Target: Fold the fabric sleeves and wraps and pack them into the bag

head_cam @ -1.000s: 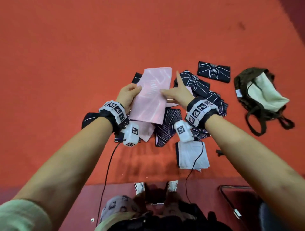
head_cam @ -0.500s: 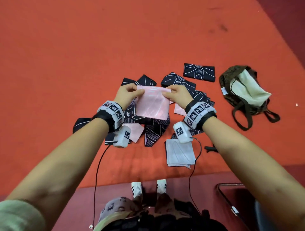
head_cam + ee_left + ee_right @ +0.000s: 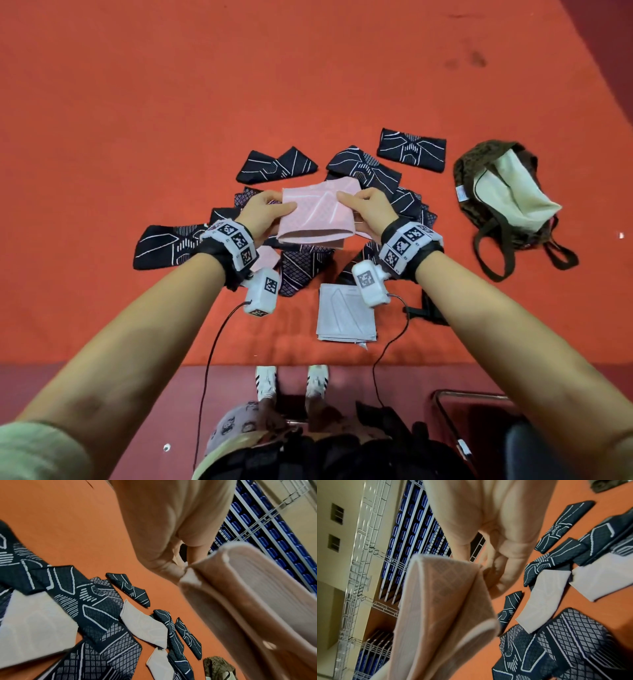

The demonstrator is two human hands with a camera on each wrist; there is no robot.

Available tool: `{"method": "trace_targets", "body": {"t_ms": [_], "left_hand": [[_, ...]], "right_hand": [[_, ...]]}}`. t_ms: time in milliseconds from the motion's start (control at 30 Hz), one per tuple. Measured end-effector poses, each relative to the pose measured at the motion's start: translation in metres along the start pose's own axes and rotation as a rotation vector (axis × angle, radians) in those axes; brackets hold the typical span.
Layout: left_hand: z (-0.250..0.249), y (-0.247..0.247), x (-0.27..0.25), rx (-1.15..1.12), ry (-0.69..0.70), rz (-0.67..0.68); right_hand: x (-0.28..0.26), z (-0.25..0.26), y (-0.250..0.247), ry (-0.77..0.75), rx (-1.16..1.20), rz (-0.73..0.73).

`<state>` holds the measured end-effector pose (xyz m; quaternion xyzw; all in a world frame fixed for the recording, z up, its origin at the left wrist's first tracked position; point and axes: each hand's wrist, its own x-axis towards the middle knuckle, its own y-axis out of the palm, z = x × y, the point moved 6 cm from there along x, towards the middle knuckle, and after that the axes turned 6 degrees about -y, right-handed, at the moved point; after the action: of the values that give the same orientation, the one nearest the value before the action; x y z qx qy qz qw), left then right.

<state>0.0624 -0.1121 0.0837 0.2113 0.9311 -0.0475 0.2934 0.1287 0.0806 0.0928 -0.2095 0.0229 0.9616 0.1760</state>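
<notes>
A pink sleeve (image 3: 317, 216), folded in half, hangs above the pile between both hands. My left hand (image 3: 265, 214) pinches its left edge, thumb on top. My right hand (image 3: 368, 210) pinches its right edge. In the left wrist view the pink sleeve (image 3: 248, 601) is doubled over, pinched at its corner. From the right wrist, the same pink sleeve (image 3: 440, 608) fills the foreground. Black patterned sleeves (image 3: 301, 270) lie heaped on the red table (image 3: 171, 102) below. A folded white sleeve (image 3: 346, 318) lies near the front edge. The brown bag (image 3: 500, 198) with cream lining gapes open at the right.
One folded black sleeve (image 3: 412, 149) lies apart, near the bag. More pink and white pieces (image 3: 144, 626) poke out of the pile. The table's front edge (image 3: 137, 361) runs just before my feet. A dark chair frame (image 3: 479, 428) stands at lower right.
The pink sleeve was long and flat between my hands; it has been folded in half and both hands now pinch its sides lower over the pile.
</notes>
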Motion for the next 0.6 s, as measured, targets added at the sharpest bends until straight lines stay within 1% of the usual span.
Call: {"method": "trace_targets", "body": {"t_ms": [67, 133, 167, 267, 367, 500, 533, 600], "left_hand": [[0.012, -0.003, 0.006, -0.050, -0.021, -0.071], [0.021, -0.004, 0.008, -0.070, -0.035, -0.105], [0.025, -0.004, 0.009, -0.074, -0.039, -0.116], [0.032, -0.003, 0.010, -0.062, -0.041, -0.150], [0.037, -0.007, 0.012, 0.046, -0.037, -0.177], [0.042, -0.019, 0.011, 0.356, 0.050, -0.250], [0.047, -0.023, 0.009, 0.386, 0.057, -0.249], [0.059, -0.030, 0.003, 0.377, 0.078, -0.168]], "right_hand": [[-0.006, -0.006, 0.001, 0.031, 0.052, 0.082], [-0.013, -0.010, 0.003, 0.045, 0.081, 0.157], [-0.013, -0.012, 0.003, 0.052, 0.099, 0.164], [-0.013, -0.020, -0.001, 0.057, 0.080, 0.095], [-0.010, -0.025, 0.007, -0.003, -0.022, 0.108], [-0.012, -0.038, 0.021, -0.056, -0.150, 0.085], [-0.013, -0.044, 0.026, -0.069, -0.194, 0.076], [-0.016, -0.059, 0.038, -0.081, -0.288, 0.072]]}}
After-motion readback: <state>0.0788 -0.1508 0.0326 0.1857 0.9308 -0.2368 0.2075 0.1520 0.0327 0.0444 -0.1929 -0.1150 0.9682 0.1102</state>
